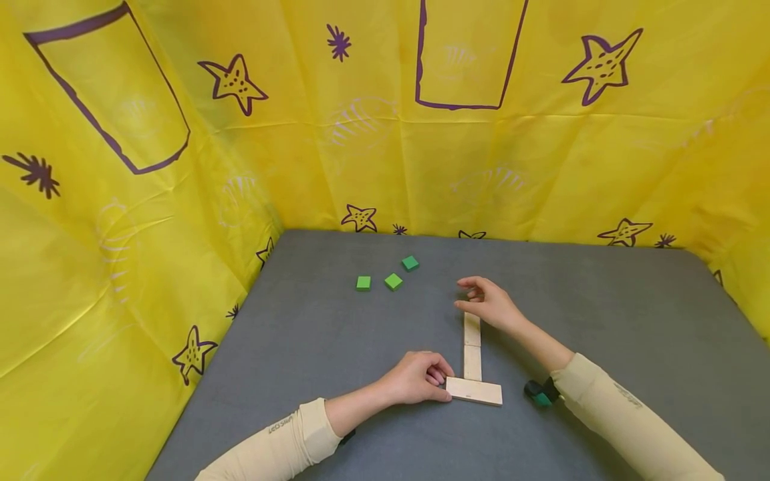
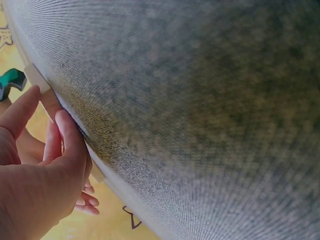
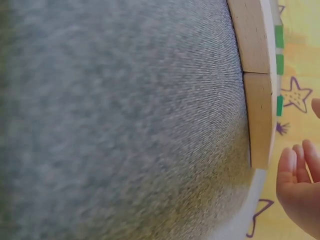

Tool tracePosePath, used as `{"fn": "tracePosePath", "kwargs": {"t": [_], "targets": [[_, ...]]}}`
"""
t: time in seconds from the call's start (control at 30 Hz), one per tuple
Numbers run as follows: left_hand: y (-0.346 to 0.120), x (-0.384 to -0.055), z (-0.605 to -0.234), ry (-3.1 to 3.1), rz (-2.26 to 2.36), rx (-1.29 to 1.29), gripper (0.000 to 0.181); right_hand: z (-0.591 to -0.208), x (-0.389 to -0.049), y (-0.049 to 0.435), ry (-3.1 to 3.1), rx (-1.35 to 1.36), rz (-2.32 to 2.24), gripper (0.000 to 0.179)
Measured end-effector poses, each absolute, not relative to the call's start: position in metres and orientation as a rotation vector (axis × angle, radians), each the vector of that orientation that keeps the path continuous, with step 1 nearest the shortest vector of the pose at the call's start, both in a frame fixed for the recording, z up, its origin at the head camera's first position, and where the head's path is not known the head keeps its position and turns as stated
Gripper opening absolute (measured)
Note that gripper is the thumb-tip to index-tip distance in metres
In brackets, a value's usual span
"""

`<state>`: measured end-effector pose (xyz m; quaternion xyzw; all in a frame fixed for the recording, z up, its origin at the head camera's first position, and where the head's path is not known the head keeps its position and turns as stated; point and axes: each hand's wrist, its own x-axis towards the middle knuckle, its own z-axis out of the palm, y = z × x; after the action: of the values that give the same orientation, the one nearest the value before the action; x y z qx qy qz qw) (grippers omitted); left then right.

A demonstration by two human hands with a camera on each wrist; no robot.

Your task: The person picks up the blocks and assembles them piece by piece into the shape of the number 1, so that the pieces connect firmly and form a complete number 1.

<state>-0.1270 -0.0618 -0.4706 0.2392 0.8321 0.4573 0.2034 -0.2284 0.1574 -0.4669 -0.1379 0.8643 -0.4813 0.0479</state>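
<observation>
A pale wooden block [image 1: 478, 391] lies crosswise on the grey table, its left end between the thumb and index finger of my left hand [image 1: 416, 377]. In the left wrist view these fingertips meet the block [image 2: 36, 79] on its two sides. Two more wooden blocks run end to end away from it, a nearer one [image 1: 472, 363] and a farther one [image 1: 472, 331], making a T shape. Over the far end of that line hovers my right hand [image 1: 490, 304], fingers loosely bent with nothing in them. The right wrist view shows both line blocks [image 3: 260, 120] beside the hand.
Farther back on the table [image 1: 313, 321] lie three small green pieces: a light green square [image 1: 363, 284], another light green one [image 1: 394, 282] and a darker one [image 1: 410, 263]. Yellow cloth [image 1: 373, 153] with purple drawings rises behind and to the left. A dark strap with green [image 1: 541, 394] circles the right wrist.
</observation>
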Motion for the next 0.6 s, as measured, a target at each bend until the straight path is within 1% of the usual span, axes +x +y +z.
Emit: {"fn": "tracePosePath", "kwargs": {"t": [0.6], "targets": [[-0.061, -0.128, -0.473, 2.326, 1.272, 0.655, 0.027, -0.462, -0.247, 0.138, 2.589, -0.400, -1.432, 0.053]]}}
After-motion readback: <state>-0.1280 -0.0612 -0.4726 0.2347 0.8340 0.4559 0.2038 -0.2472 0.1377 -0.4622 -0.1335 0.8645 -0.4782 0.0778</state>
